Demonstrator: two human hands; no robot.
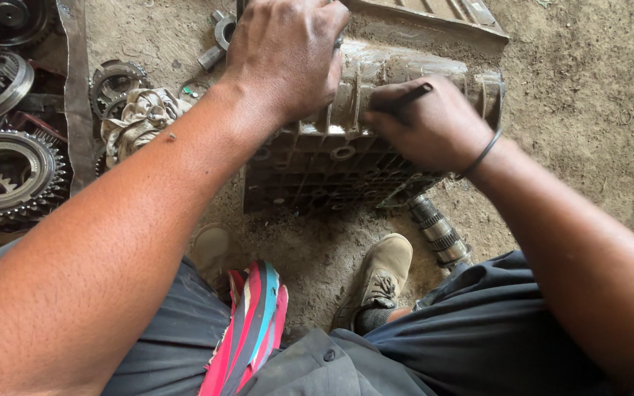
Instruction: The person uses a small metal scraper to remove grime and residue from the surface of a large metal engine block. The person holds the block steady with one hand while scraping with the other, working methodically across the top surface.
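A left hand (284, 55) clamps over the top of a grimy ribbed metal casing (346, 147) lying on the dirt floor (588, 88), while the right hand (427, 125) grips a thin dark tool (409, 97) against its side; the casing remains caked in dirt, large gears (9, 176) and a rag (141, 117) lying nearby on the ground
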